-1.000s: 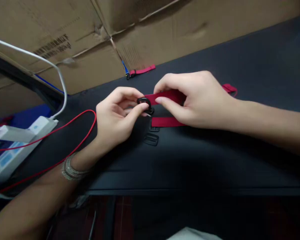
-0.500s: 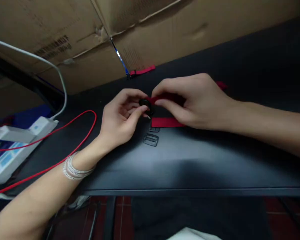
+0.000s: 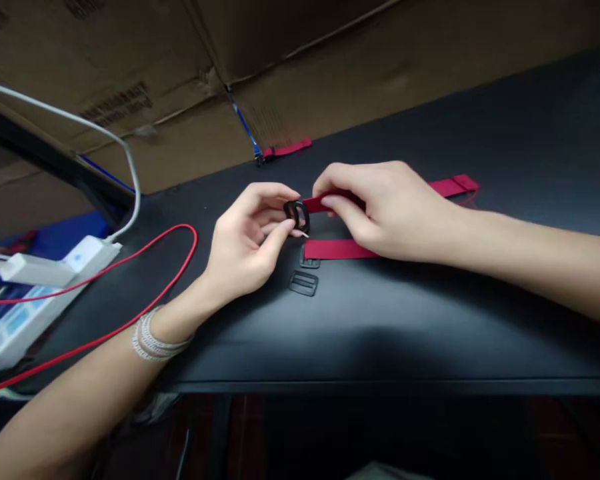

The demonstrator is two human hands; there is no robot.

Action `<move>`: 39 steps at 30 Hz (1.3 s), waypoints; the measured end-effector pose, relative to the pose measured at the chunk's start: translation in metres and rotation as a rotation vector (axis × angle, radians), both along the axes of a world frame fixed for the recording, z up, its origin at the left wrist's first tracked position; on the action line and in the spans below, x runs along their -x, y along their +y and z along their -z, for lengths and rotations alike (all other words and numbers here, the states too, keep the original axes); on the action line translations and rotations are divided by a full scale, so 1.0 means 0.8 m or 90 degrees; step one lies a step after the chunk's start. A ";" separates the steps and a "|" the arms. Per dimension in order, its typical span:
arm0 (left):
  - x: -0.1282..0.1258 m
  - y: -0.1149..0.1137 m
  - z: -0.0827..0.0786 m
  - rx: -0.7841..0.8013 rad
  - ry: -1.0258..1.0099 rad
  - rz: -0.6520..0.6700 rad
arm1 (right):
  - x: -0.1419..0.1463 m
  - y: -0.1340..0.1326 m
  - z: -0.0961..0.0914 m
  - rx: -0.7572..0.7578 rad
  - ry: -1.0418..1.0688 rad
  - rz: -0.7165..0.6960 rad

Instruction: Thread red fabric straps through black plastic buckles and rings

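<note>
My left hand (image 3: 247, 243) pinches a small black buckle (image 3: 297, 215) between thumb and fingers, held just above the dark table (image 3: 430, 313). My right hand (image 3: 385, 210) pinches the end of a red strap (image 3: 447, 187) right against that buckle. A second length of red strap (image 3: 333, 249) lies flat on the table under my right hand. Two more black buckles lie loose below it, one (image 3: 303, 283) nearer the front edge and one (image 3: 310, 261) touching the strap's end.
Cardboard boxes (image 3: 190, 87) stand behind the table. Another red strap (image 3: 287, 149) lies at their foot. A red cable (image 3: 145, 257) loops across the table's left part, beside a white power strip (image 3: 45, 280) and a white cable (image 3: 125, 160).
The black buckle now stands more on edge between my left fingers. My right hand has drawn back a little along the strap, and the strap's far end shows again on the right.
</note>
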State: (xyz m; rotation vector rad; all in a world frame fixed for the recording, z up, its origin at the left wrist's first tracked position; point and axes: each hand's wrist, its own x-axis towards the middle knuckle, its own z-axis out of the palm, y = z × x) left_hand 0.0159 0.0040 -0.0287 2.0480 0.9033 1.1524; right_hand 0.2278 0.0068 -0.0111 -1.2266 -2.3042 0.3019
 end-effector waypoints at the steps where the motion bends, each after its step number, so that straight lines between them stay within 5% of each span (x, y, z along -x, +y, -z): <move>1: 0.000 0.000 0.000 -0.002 0.002 -0.003 | 0.000 0.001 0.001 -0.001 0.010 -0.007; 7: 0.000 0.000 0.000 0.008 -0.001 -0.001 | -0.003 0.005 0.007 -0.013 0.049 -0.049; 18: 0.000 -0.002 -0.003 0.060 -0.002 -0.025 | -0.001 0.004 0.003 0.011 -0.024 0.042; 24: 0.004 -0.002 -0.009 0.028 0.139 -0.109 | -0.003 0.003 0.001 0.037 -0.050 0.064; 31: 0.009 0.002 -0.012 0.005 0.335 -0.158 | 0.000 -0.007 0.003 0.058 -0.039 -0.109; 39: 0.014 0.005 -0.011 -0.050 0.425 -0.189 | -0.003 0.003 0.004 0.083 -0.107 0.018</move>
